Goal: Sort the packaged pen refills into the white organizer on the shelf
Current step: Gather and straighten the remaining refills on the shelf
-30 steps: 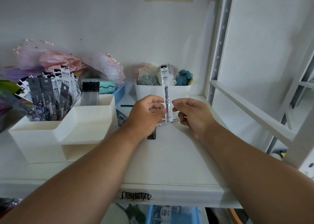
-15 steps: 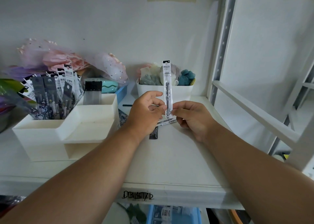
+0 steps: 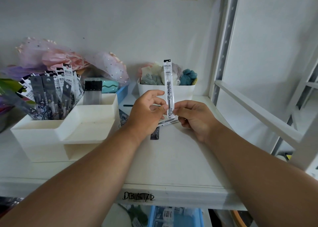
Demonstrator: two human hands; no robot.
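Note:
A white packaged pen refill (image 3: pixel 168 82) stands upright above the middle of the shelf. My left hand (image 3: pixel 146 113) and my right hand (image 3: pixel 194 118) pinch its lower end from either side. More refill packets (image 3: pixel 169 122) lie flat on the shelf under my hands, one of them dark (image 3: pixel 154 133). The white organizer (image 3: pixel 68 128) sits to the left. Its back left compartment holds several white and dark refill packets (image 3: pixel 51 96), and its back right compartment holds clear black-capped packets (image 3: pixel 92 92).
A white bin (image 3: pixel 165 93) of cloth items stands behind my hands. Pink and purple mesh bags (image 3: pixel 68 58) and a teal case (image 3: pixel 110 87) lie behind the organizer. A shelf upright (image 3: pixel 223 46) rises at right. A black stick (image 3: pixel 128 105) lies on the shelf.
Both hands have raised the white refill packet from near the shelf surface, and it now stands higher and upright in front of the cloth bin.

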